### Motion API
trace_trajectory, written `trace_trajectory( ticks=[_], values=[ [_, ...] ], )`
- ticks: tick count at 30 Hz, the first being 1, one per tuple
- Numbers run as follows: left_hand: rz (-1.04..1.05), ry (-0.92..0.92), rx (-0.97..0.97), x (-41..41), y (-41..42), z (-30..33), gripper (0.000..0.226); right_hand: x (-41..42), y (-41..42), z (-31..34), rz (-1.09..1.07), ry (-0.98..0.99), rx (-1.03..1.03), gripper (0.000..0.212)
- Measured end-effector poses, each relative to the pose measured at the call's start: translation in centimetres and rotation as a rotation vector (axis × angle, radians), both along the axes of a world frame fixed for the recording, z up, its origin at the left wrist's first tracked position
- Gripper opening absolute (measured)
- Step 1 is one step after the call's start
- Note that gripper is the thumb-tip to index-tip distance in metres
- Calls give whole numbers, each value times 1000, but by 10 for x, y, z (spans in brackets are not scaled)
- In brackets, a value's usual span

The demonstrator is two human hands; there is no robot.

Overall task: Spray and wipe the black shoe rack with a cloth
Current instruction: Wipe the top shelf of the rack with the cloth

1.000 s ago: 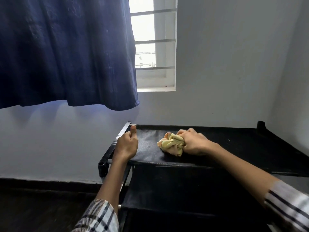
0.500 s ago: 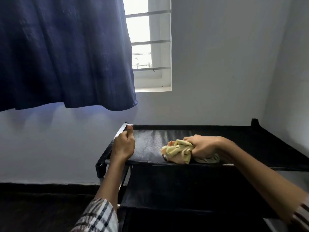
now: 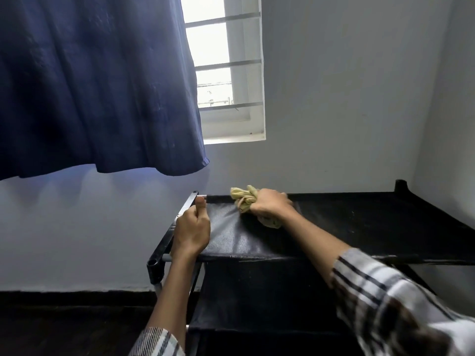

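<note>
The black shoe rack (image 3: pixel 359 227) stands against the white wall, its fabric top shelf facing me. My right hand (image 3: pixel 270 205) grips a bunched yellow-green cloth (image 3: pixel 244 199) and presses it on the shelf near the back left corner. My left hand (image 3: pixel 191 231) holds the rack's left side bar, fingers curled round it and thumb lying along the top. A lower black shelf (image 3: pixel 257 299) shows beneath. No spray bottle is in view.
A dark blue curtain (image 3: pixel 97 83) hangs above and left of the rack, beside a barred window (image 3: pixel 226 73). The right wall (image 3: pixel 449 124) meets the rack's right end. A dark floor (image 3: pixel 64 325) lies at lower left.
My right hand has pushed the cloth from the front middle of the top shelf to the back left corner. My left hand has stayed on the side bar.
</note>
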State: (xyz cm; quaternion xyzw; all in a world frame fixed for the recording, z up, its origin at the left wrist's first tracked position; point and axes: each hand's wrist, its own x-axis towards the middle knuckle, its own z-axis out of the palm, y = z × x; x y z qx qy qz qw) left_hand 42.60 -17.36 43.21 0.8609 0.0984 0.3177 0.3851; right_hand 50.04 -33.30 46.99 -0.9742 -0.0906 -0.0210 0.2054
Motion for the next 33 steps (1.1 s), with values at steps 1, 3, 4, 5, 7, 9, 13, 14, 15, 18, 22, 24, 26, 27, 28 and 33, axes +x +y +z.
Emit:
trace_trajectory(
  ticks=[1,3,4,5,7,9,13,14,15,18,22,24,26,27,28,33],
  values=[
    [10,-16,0,0,0,0,60,-2,17,1,38,5,-14,40],
    [40,-43,-2,-1,1,-1,59,-16,52,-2,169,24,-33,42],
    [62,-54,-6,-1,3,-1,57,-26,65,-4,233,31,-35,38],
    [85,-65,-12,-2,4,-1,57,-34,74,-7,281,37,-27,31],
    [110,-93,-26,-2,5,-1,58,-40,71,-9,317,38,-4,18],
    [86,-70,-26,-3,3,-1,59,-40,49,-6,370,63,-28,17],
    [23,125,-11,0,1,-1,64,-36,-18,-4,386,86,-163,23],
    [11,160,-11,2,3,-2,66,-34,-37,-3,354,89,-179,26],
    [-1,183,-9,3,4,-2,67,-32,-56,-3,314,92,-190,27],
    [-23,209,15,6,4,-5,71,-28,-109,0,175,110,-199,25],
    [-9,195,30,6,4,-7,73,-26,-130,-1,66,139,-181,11],
    [3,180,37,6,6,-8,74,-30,-115,1,52,133,-190,2],
    [9,166,23,8,6,-9,75,-37,-91,3,53,114,-183,8],
    [8,162,15,8,6,-9,75,-41,-76,3,69,103,-179,12],
    [7,160,11,8,5,-9,75,-46,-60,4,96,92,-174,18],
    [38,131,48,7,4,-6,72,-72,12,1,292,75,-149,32]
  ],
)
